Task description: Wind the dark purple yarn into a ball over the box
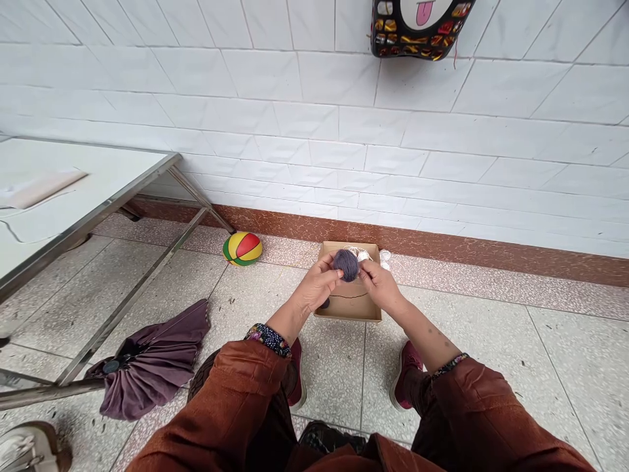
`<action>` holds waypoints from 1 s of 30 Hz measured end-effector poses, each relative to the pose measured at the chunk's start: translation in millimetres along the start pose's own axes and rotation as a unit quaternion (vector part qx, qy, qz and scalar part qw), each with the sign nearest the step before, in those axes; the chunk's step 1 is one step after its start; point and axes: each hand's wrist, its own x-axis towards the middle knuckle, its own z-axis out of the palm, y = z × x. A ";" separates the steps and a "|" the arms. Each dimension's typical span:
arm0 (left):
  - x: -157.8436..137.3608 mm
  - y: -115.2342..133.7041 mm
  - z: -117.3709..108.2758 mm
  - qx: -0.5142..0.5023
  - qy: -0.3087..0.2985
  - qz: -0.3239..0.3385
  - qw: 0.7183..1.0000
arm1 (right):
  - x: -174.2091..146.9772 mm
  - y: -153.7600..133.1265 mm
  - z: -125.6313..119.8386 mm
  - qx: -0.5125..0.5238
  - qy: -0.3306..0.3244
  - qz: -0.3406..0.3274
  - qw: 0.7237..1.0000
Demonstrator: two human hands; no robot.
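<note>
A ball of dark purple-grey yarn [346, 265] is held up over an open cardboard box [348, 313] on the floor. My left hand [322, 283] grips it from the left, thumb in front. At its right side my right hand [379, 283] has its fingers pinched together on yarn; the strand between the fingertips is too fine to make out. Inside the box a thin dark strand crosses the bottom, and another dark ball [325, 303] shows partly behind my left wrist. White yarn [362, 254] lies at the box's far side, partly hidden by my hands.
To the left stands a metal-framed table [113, 177]. Beneath and beside it are a red, yellow and green ball [243, 248] and a folded purple umbrella [152, 367]. White round items [386, 257] sit beside the box. A black patterned basket [417, 46] hangs on the tiled wall.
</note>
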 end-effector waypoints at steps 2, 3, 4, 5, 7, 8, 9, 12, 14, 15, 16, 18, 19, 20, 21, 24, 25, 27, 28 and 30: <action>3.4 1.4 -3.7 -0.010 0.041 0.016 0.999 | -5.1 -2.9 7.1 -0.026 -0.037 -0.020 0.999; 5.0 1.4 -5.7 -0.007 0.059 0.021 0.998 | -7.4 -5.4 9.5 -0.035 -0.057 -0.031 0.997; 6.5 0.9 -7.7 0.000 0.075 0.026 0.997 | -9.2 -8.7 10.9 -0.042 -0.077 -0.044 0.995; 7.8 0.0 -9.7 0.013 0.092 0.031 0.995 | -10.5 -12.9 10.9 -0.046 -0.095 -0.060 0.993; 9.8 -2.8 -13.5 0.056 0.123 0.040 0.990 | -11.3 -23.3 6.8 -0.041 -0.118 -0.100 0.987; 10.4 -4.5 -15.0 0.082 0.134 0.044 0.987 | -10.8 -28.9 2.8 -0.031 -0.122 -0.118 0.985; 10.7 -6.1 -16.1 0.111 0.139 0.048 0.983 | -9.8 -34.1 -2.2 -0.016 -0.120 -0.134 0.984; 9.0 -10.2 -15.9 0.193 0.112 0.050 0.973 | -5.1 -42.3 -18.1 0.018 -0.070 -0.137 0.988; 5.9 -12.4 -12.7 0.230 0.079 0.034 0.969 | -1.5 -38.9 -26.0 0.017 -0.027 -0.127 0.991; 4.0 -13.5 -10.4 0.238 0.056 0.022 0.969 | 0.3 -34.6 -28.4 0.012 -0.009 -0.121 0.993; 2.1 -14.4 -8.0 0.238 0.026 0.007 0.971 | 1.9 -29.3 -29.7 0.006 0.006 -0.112 0.994; -1.3 -15.5 -3.0 0.215 -0.047 -0.015 0.975 | 4.3 -17.1 -29.4 0.001 0.029 -0.087 0.996; -2.6 -15.5 -0.8 0.194 -0.080 -0.020 0.977 | 5.1 -11.2 -27.9 0.000 0.038 -0.070 0.997; -3.4 -15.0 1.0 0.170 -0.103 -0.019 0.980 | 5.4 -6.0 -25.8 0.000 0.044 -0.053 0.998; -3.6 -14.2 2.2 0.143 -0.111 -0.012 0.983 | 5.3 -1.7 -23.1 -0.002 0.045 -0.036 0.998; -0.8 -10.6 1.7 0.072 -0.068 0.025 0.995 | 2.1 5.0 -12.6 -0.033 0.008 -0.002 0.999; 1.3 -9.7 -0.1 0.059 -0.043 0.037 0.997 | 0.2 4.9 -8.9 -0.045 -0.014 -0.002 0.999; 6.2 -9.5 -5.3 0.053 0.010 0.057 0.997 | -4.4 1.3 -1.8 -0.054 -0.059 -0.017 0.997; 8.7 -10.1 -8.5 0.060 0.036 0.065 0.995 | -6.9 -2.2 1.0 -0.052 -0.082 -0.032 0.995; 12.9 -12.6 -14.9 0.086 0.090 0.079 0.989 | -11.6 -12.1 4.2 -0.043 -0.130 -0.072 0.988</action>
